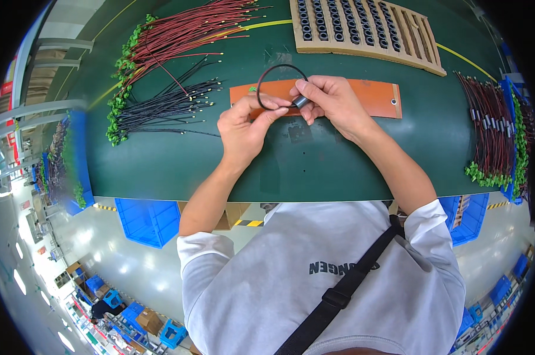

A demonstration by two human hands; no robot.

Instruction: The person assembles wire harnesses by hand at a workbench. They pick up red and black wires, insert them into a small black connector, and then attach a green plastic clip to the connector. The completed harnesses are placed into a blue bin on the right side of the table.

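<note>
Above an orange board [377,97] on the green table, both my hands meet in front of me. My left hand [244,125] pinches a thin dark cable [283,65] between thumb and fingers, and the cable bends up in a round loop. Between thumb and fingers my right hand [335,105] grips a short dark grey cylinder [301,102], like a ferrite core. The cable runs up to the cylinder's left end; how far it passes through is hidden by my fingers. A small green connector [253,89] shows just above my left hand.
Red cables [185,32] and black cables [161,109] with green connectors lie at the left. A beige slotted tray [430,56] holding rows of dark cores stands at the back. Cables with grey cylinders [491,123] lie at the right. Blue bins [146,222] sit below the near edge.
</note>
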